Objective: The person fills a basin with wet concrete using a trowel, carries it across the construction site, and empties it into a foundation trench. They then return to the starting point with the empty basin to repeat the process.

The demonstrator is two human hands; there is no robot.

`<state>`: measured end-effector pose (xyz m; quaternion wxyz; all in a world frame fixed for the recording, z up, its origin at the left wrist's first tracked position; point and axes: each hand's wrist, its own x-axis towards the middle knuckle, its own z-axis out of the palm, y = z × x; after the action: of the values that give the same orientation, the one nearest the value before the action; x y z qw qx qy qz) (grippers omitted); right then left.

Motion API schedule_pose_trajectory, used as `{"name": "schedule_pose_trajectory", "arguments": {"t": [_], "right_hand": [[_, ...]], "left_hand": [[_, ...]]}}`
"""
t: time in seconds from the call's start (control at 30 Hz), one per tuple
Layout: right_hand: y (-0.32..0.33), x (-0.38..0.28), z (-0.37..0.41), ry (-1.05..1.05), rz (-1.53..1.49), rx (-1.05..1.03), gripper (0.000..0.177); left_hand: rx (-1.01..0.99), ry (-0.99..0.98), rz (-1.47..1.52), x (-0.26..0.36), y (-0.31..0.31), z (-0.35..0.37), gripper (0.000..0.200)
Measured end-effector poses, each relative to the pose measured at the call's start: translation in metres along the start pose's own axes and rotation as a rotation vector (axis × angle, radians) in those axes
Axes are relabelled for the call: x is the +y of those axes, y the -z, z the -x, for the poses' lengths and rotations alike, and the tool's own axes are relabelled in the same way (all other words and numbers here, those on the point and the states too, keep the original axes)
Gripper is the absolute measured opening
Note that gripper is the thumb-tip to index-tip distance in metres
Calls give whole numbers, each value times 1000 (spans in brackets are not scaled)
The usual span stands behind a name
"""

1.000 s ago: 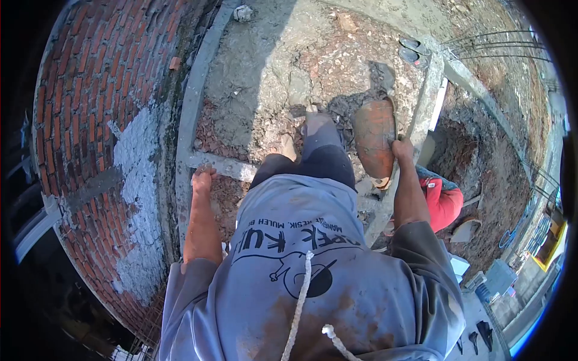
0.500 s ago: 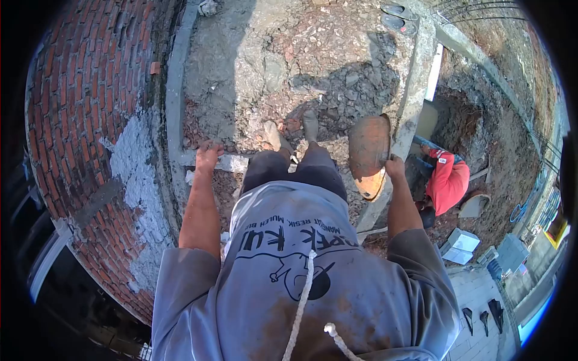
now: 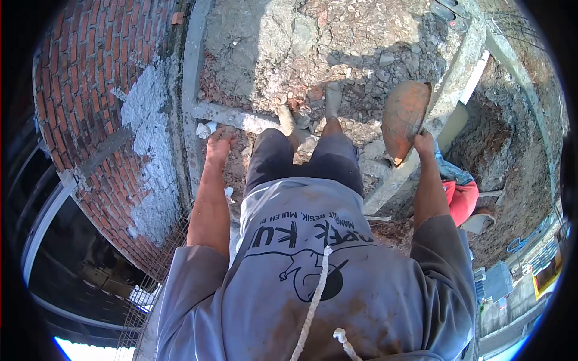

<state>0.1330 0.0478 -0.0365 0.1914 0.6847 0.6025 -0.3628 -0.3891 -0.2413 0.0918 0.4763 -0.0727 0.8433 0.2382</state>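
My right hand (image 3: 424, 144) grips the edge of a mud-caked orange basin (image 3: 404, 117), which hangs tilted on its side beside my right leg, near a concrete beam (image 3: 454, 111). What the basin holds, if anything, is turned away from view. My left hand (image 3: 221, 143) is held out over the ground with its fingers loosely apart and nothing visible in it. It is nearest to another concrete beam (image 3: 238, 118) and a small white scrap (image 3: 205, 129).
At left stands a red brick wall (image 3: 84, 96) with grey mortar patches. My feet (image 3: 289, 123) are on rough, broken soil. To the right, a person in a red top (image 3: 462, 201) bends in a dug pit (image 3: 490, 141). Sandals (image 3: 444, 11) lie at upper right.
My view has shifted, with more of the ground behind the beam cut off at the top. The basin has tipped and swung slightly, still in my right hand. The person in red is more hidden.
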Motion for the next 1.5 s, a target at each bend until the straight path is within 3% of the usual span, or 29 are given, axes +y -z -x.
{"name": "schedule_pose_trajectory", "arguments": {"t": [0.13,0.53,0.67,0.8,0.83,0.93,1.0,1.03,1.23,1.33,1.37,1.47,1.5], "right_hand": [[0,-13,-7,-27,71,44,40],[-18,-31,19,135,152,70,37],[-15,-47,71,179,257,54,36],[-51,-10,93,210,248,224,31],[-78,39,68,277,415,209,30],[-73,9,144,314,584,146,32],[-94,35,163,260,389,271,33],[-90,17,194,80,255,246,35],[-125,59,286,-177,89,296,42],[-159,141,274,-176,229,205,42],[-160,143,290,-139,176,248,40],[-151,128,324,-2,655,132,21],[-158,142,320,-46,574,145,22]], "left_hand": [[93,44,-31,-2,-1,14,37],[30,-141,-15,24,15,23,46],[26,-122,80,-16,42,5,46],[-2,-99,130,-75,65,-15,45],[-10,-101,152,-88,71,-18,45],[-38,-132,211,-121,90,-18,45],[-59,-164,307,-161,108,-42,42],[-64,-156,339,-175,117,-40,41],[20,-33,231,-240,179,-14,29],[68,8,246,-263,198,-35,34],[117,-49,270,-257,196,-25,40],[39,-134,413,-246,186,-23,43],[20,-150,358,-244,180,-25,43]]}}
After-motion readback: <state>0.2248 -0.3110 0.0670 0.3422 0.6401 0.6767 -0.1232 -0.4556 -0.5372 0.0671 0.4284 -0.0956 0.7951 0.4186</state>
